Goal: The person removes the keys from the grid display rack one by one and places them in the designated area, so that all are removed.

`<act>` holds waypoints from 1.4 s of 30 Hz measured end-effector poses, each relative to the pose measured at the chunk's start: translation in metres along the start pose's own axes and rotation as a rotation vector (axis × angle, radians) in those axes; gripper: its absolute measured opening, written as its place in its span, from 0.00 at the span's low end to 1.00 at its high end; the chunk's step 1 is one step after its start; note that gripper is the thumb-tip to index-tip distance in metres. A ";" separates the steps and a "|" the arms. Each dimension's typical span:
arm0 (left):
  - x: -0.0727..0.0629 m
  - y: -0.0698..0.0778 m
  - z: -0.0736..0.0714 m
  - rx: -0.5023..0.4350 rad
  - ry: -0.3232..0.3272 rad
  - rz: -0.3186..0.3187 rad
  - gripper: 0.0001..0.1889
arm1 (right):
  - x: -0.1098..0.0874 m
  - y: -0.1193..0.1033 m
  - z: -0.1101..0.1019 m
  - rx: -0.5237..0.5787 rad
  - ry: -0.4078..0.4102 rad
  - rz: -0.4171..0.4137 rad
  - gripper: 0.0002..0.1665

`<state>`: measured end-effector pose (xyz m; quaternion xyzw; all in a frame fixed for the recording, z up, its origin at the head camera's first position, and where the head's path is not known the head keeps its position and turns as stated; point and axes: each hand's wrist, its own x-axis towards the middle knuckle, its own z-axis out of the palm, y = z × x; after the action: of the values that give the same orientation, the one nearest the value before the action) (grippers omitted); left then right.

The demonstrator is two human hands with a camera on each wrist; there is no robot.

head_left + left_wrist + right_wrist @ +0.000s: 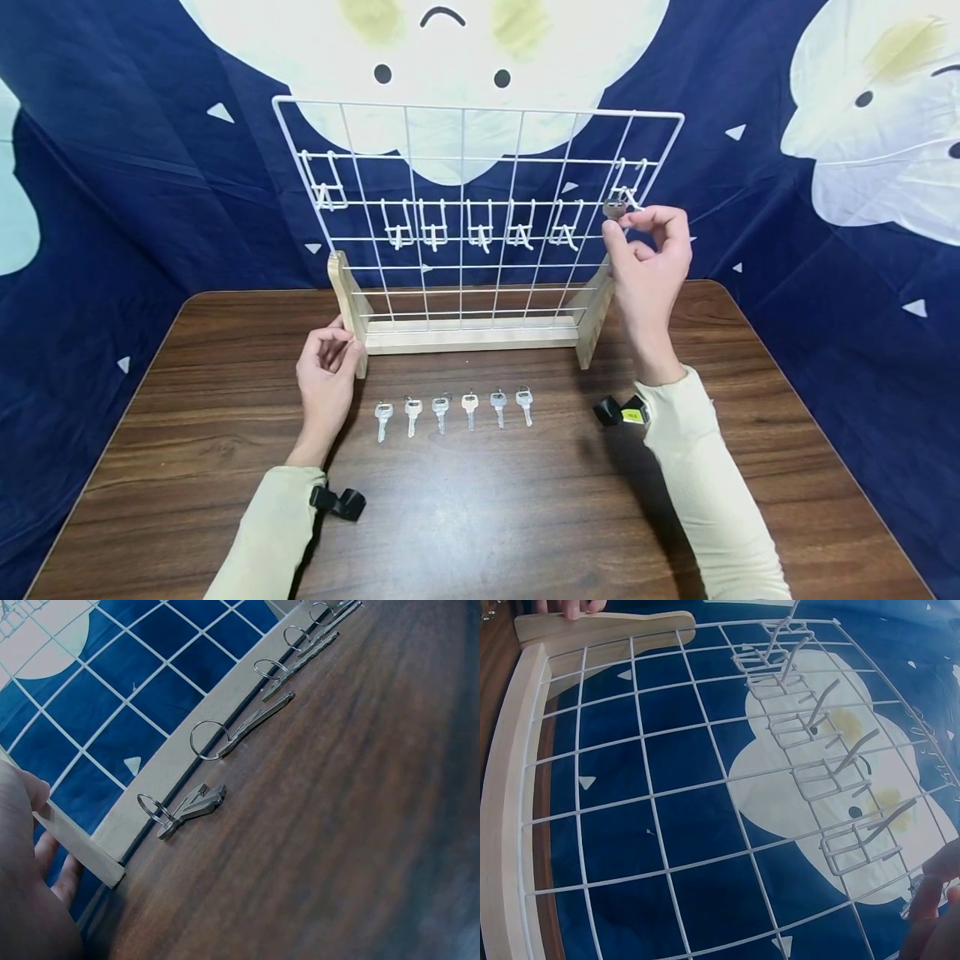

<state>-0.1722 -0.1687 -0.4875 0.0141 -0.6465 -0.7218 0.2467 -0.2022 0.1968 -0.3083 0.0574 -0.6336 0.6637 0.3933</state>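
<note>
My right hand (651, 267) is raised to the right end of a white wire grid rack (462, 156). Thumb and index finger pinch a key (614, 209) just in front of the rightmost white hook (630, 195). At the lower left, my left hand (328, 375) holds the rack's wooden side leg (347, 292), thumb on the near side and other fingers behind it. In the left wrist view, keys with rings, one of them a near key (196, 812), lie beside the rack's wooden base bar (161, 780). The right wrist view shows fingertips (936, 889) at its edge.
Several keys (441, 414) lie in a row on the brown wooden table (465, 517) before the rack. Several hooks, such as a middle hook (480, 235), hang across the grid, with another hook (324, 197) higher at far left. Behind hangs a blue cloud-print cloth (187, 183).
</note>
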 end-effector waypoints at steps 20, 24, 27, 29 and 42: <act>0.000 -0.002 0.001 -0.021 0.011 0.000 0.10 | 0.003 -0.008 0.005 0.164 0.018 0.067 0.21; 0.001 -0.002 0.001 -0.017 0.013 0.002 0.09 | 0.003 -0.011 0.005 0.197 0.013 0.114 0.21; 0.001 -0.002 0.000 -0.019 0.013 0.005 0.10 | 0.002 -0.014 0.004 0.215 0.000 0.140 0.21; 0.001 -0.002 0.000 -0.022 0.011 0.007 0.10 | 0.001 -0.016 0.004 0.223 -0.012 0.152 0.22; 0.002 -0.004 0.000 -0.024 0.007 0.011 0.10 | 0.002 -0.015 0.000 0.272 -0.045 0.144 0.15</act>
<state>-0.1752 -0.1689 -0.4907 0.0103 -0.6369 -0.7281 0.2532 -0.1945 0.1961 -0.2951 0.0793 -0.5490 0.7685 0.3190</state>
